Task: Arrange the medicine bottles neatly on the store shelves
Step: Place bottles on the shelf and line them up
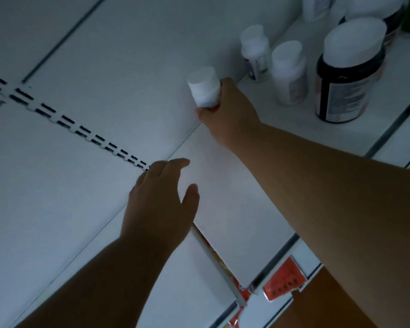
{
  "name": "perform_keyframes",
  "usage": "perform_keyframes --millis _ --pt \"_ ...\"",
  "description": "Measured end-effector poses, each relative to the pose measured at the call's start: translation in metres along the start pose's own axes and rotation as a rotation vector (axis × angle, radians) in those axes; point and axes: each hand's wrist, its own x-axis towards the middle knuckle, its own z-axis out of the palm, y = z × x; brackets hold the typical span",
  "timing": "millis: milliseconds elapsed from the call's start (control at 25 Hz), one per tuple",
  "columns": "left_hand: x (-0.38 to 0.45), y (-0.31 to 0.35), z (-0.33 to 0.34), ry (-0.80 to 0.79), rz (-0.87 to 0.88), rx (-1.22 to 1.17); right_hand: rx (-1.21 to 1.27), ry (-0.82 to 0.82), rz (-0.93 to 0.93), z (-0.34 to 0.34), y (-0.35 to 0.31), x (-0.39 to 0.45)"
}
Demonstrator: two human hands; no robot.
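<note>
Bottles stand on the white shelf (223, 185) in the upper right of the frame: two small white ones (256, 53) (289, 74) side by side near the back panel (104, 67), and just right of them a dark bottle (348, 74) with a white cap. More bottles sit blurred at the top right edge. Near the frame's centre, the right hand (227, 112) curls around a small white-capped bottle (204, 87), held upright against the back panel, apart from the others. The left hand (161, 204), lower centre, hovers with fingers loosely spread, holding nothing. Red packaging (283, 280) shows below the shelf edge.
</note>
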Motion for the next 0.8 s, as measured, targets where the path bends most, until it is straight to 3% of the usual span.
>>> perform_keyframes --millis 160,280,480,640,800 --pt "-0.021 0.034 -0.012 0.056 -0.088 -0.281 0.368 -0.115 0.193 -0.036 -0.012 -0.061" --pt "-0.066 0.077 -0.041 0.023 -0.187 -0.512 0.465 -0.194 0.339 -0.1 -0.045 -0.123" --pt "-0.148 0.173 -0.16 -0.087 -0.345 -0.82 0.659 -0.315 0.66 -0.228 -0.141 -0.221" --pt "-0.206 0.247 -0.288 -0.087 -0.367 -1.065 0.627 -0.412 0.545 -0.311 -0.251 -0.266" --pt "-0.255 0.268 -0.374 -0.07 -0.454 -1.179 0.529 -0.497 0.368 -0.365 -0.352 -0.289"
